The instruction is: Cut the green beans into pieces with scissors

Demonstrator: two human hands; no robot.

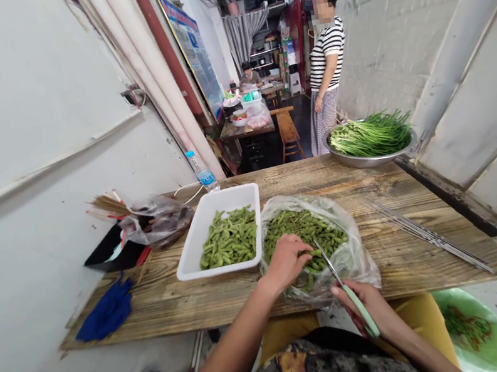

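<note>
My left hand (285, 263) is over a clear plastic bag (356, 244) full of green edamame pods (292, 224). Its thumb and fingers pinch a pod (316, 253) near the scissor tips. In my right hand (369, 309) are scissors (359, 308) with pale green handles, their blades pointing forward over the bag and touching or nearly touching that pod. Left of the bag stands a white plastic tray (184, 266) with more pods piled in it.
Metal skewers (428, 235) lie at right, before a steel bowl (368, 159) of green stalks. A water bottle (202, 171), black box (114, 250) and blue cloth (106, 310) sit leftward. A green basin (477, 332) is below. A person (327, 58) stands beyond the table.
</note>
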